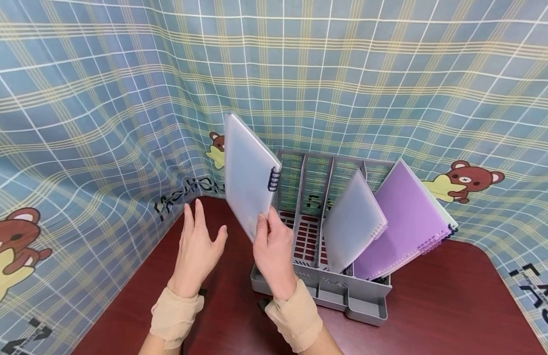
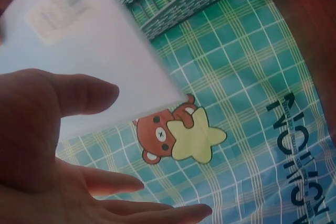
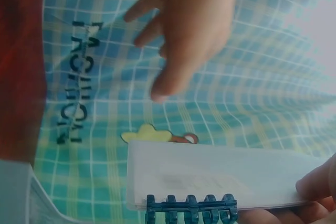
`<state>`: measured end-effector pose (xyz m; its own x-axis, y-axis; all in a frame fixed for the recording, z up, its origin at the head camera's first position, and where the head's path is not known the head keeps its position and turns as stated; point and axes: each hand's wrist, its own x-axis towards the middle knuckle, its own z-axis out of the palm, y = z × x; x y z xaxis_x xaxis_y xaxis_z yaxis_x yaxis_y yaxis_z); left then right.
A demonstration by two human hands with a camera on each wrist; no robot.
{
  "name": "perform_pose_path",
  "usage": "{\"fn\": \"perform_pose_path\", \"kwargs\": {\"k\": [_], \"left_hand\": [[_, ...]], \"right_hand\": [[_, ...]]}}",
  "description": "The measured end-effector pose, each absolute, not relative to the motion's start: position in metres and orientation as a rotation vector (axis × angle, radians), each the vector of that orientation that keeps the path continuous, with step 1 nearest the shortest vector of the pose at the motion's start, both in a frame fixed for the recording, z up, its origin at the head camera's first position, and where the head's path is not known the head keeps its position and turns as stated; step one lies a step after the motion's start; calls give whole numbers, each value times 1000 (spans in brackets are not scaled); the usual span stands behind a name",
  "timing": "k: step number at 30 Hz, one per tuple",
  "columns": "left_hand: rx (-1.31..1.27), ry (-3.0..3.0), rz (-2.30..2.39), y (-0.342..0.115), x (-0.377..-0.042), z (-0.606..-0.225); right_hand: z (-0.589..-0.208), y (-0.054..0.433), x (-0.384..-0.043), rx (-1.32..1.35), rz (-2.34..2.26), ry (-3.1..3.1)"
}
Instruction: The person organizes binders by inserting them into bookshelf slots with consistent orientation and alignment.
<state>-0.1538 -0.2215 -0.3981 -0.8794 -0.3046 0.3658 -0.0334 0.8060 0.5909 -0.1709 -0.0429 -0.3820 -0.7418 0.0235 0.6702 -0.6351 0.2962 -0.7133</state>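
Note:
My right hand pinches a notebook by its lower edge, thumb on the near cover. The notebook has a frosted, whitish cover and dark blue ring binding; a pale label shows through it in the left wrist view. It is held up in the air, tilted, at the left end of a grey desk file organizer. To the left of the notebook, my left hand is raised with fingers extended and thumb spread, holding nothing. In the organizer's right slots lean a smaller frosted notebook and a purple notebook.
Small open compartments line the organizer's front. It stands on a dark red table. Behind and at both sides hangs a blue checked cloth with bear prints. A pale-covered notebook sits behind the purple one.

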Motion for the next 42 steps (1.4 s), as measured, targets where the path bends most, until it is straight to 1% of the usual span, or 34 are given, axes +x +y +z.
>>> {"fn": "perform_pose_path", "kwargs": {"k": [15,32,42], "left_hand": [[195,-2506,-877,-192,-190,-409],[111,-2530,-949,-159,-216,-409],[129,-2546,-960,-142,-233,-416]], "right_hand": [[-371,8,-169,354,1389,-1951],[-358,60,-157,167,1250,-1881],[-356,85,-151,85,1193,-1844]]}}
